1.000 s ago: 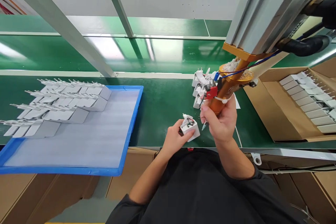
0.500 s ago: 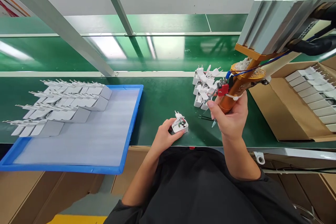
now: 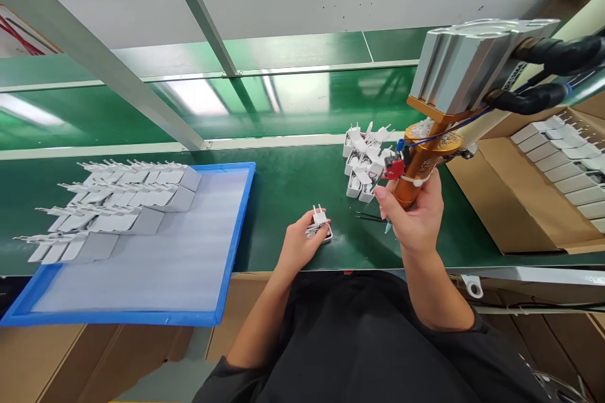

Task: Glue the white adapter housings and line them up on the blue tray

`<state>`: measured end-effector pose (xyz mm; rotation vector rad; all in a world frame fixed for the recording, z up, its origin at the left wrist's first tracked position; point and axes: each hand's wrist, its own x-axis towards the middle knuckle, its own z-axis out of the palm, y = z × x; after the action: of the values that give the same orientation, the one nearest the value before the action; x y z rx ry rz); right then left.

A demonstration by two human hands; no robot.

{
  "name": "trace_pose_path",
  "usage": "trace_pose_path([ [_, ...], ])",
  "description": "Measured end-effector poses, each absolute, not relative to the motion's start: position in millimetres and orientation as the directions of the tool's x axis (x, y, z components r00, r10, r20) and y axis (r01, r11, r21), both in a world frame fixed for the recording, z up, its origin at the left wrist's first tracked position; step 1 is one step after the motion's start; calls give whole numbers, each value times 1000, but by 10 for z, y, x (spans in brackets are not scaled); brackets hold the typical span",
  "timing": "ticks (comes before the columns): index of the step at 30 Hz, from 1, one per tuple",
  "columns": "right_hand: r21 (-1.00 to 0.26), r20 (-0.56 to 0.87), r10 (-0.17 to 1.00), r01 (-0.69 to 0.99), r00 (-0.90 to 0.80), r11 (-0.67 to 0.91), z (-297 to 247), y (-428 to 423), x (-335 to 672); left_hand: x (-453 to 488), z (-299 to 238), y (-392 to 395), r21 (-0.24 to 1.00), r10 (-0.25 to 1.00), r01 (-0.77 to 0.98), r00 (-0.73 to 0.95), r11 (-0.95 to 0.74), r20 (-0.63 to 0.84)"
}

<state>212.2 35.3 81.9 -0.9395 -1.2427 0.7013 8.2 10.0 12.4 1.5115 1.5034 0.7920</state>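
My left hand [image 3: 300,244] is closed around a small white charger plug [image 3: 319,225], held low on the green bench with its two prongs pointing up. My right hand [image 3: 414,214] grips the orange barrel of a hanging dispensing tool [image 3: 416,170], whose thin tip points down near my fingers. The tool hangs from a grey aluminium block [image 3: 466,63] with black hoses. A cluster of open white plugs [image 3: 366,160] lies just behind the tool.
A blue tray [image 3: 142,264] at the left holds rows of white plugs [image 3: 113,201]. A cardboard box [image 3: 515,201] at the right holds more plugs in rows. Black tweezers [image 3: 371,217] lie on the green bench. A conveyor belt [image 3: 236,94] runs behind.
My left hand lowered the plug onto the bench and turned it prongs-up. My right hand drew the tool away to the right and up.
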Motion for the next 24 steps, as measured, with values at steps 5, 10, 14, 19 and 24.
trace_pose_path([
  [5, -889, 455, 862, 57, 224, 455, 788, 351, 2159, -14, 13, 102, 792, 973, 566, 158, -227, 166],
  [10, -893, 447, 866, 57, 226, 446, 754, 357, 2169, -166, 57, 72, 572, 857, 638, 386, -516, 342],
  [14, -890, 454, 859, 78, 235, 449, 746, 371, 2183, -190, 53, 42, 495, 814, 650, 405, -577, 416],
  [19, -889, 457, 858, 84, 234, 450, 735, 390, 2215, -185, -28, 10, 507, 817, 655, 339, -560, 466],
  [24, -889, 457, 856, 91, 243, 449, 724, 387, 2237, -187, -95, 1, 520, 857, 695, 301, -497, 417],
])
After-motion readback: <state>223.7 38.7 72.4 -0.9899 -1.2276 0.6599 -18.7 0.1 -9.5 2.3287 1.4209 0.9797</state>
